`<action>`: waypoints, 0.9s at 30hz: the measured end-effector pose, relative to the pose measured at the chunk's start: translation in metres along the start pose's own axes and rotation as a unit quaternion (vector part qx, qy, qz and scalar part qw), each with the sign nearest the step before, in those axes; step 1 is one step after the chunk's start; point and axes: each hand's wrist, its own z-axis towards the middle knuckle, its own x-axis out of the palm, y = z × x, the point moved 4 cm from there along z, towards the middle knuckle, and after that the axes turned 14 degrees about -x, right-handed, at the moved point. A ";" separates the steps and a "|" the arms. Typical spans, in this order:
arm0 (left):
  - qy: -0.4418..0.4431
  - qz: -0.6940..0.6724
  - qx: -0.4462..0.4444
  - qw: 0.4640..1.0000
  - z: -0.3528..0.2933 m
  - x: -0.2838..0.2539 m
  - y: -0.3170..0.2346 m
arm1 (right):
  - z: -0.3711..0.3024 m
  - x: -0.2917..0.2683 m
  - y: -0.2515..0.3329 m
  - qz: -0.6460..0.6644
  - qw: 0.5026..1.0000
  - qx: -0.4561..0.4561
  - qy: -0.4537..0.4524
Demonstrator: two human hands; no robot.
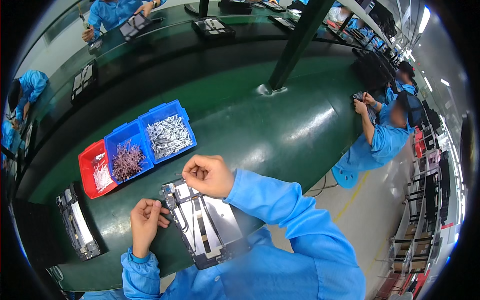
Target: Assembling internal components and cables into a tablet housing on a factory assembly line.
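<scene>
In front of me lies an opened tablet-like device, black-framed, with silver panels and dark cables showing inside. My right hand is over its far end, thumb and forefinger pinched together. Whatever is in that pinch is too small to make out. Beside the device's left edge is my left hand, with its fingers curled and the thumb against the forefinger. Whether it holds something small cannot be seen. Part of the device's far end is hidden by my right hand.
Beyond my hands stand joined bins: a red bin with small white parts, a blue bin with brownish parts, and another blue bin with silvery parts. A second opened device lies left. A dark post rises from the green table.
</scene>
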 end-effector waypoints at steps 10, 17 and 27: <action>0.003 -0.013 -0.011 1.000 0.000 0.003 -0.005 | 0.000 -0.002 -0.002 0.011 1.000 0.016 -0.001; 0.008 -0.016 -0.017 1.000 -0.003 0.000 0.002 | -0.008 0.002 -0.009 0.024 0.999 0.042 0.000; 0.004 -0.035 -0.022 0.999 0.005 -0.006 0.006 | -0.003 0.001 -0.006 -0.004 0.998 0.067 0.016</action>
